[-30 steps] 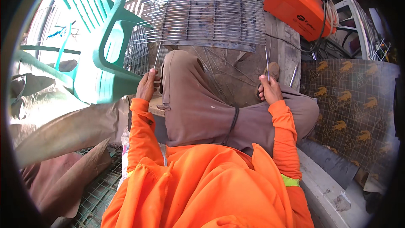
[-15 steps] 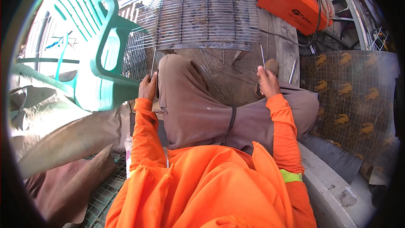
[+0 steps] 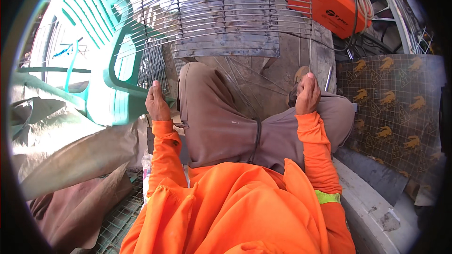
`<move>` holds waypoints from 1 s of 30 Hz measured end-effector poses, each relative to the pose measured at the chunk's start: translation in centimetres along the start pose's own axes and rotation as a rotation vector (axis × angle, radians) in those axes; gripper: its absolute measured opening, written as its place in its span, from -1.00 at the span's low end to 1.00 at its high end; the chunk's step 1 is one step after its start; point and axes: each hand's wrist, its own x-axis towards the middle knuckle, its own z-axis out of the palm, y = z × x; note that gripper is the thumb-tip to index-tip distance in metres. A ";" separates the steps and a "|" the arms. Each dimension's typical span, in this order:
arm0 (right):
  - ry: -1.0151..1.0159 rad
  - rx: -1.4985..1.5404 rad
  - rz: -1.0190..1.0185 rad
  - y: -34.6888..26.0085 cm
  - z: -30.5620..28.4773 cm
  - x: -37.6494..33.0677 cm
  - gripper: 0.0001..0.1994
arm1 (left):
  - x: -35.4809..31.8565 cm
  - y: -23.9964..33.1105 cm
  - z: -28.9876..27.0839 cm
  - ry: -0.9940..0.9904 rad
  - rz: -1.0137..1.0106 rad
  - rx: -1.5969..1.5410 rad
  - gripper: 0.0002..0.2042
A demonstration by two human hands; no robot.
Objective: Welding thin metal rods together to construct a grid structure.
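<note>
- 1 L hand (image 3: pixel 158 104) was nr knee (image 3: pixel 197 82), fingers up, close tog.; pinch: couldn't tell.
- R hand (image 3: pixel 308 96) pinched rod (image 3: pixel 310 56) of wire grid (image 3: pixel 222 7), fingers curled.
- Grid overlapped metal table (image 3: pixel 226 49) & green chair (image 3: pixel 110 94) in view.

Both forearms (image 3: pixel 165 154) are extended toward twelve o'clock. From the torso (image 3: pixel 230 207), the left hand (image 3: pixel 158 105) is held at eleven o'clock, its fingertips pointed to twelve; the right hand (image 3: pixel 308 96) is held curled at one.
</note>
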 end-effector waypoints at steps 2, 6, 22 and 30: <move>-0.045 0.050 -0.007 -0.1 -0.4 0.4 -0.57 | -0.4 1.8 0.9 0.022 0.024 -0.018 -0.68; -0.103 0.119 0.205 -0.8 -0.4 -0.8 -0.56 | -0.6 2.5 -0.3 -0.041 0.085 -0.062 -0.67; -0.379 -0.047 0.623 2.2 -1.8 0.1 -0.63 | 1.6 -1.7 -3.7 -0.492 -0.502 0.334 -0.55; -0.448 -0.117 0.541 0.7 -2.2 -0.2 -0.62 | 2.4 -3.1 -4.4 -0.443 -0.401 0.346 -0.67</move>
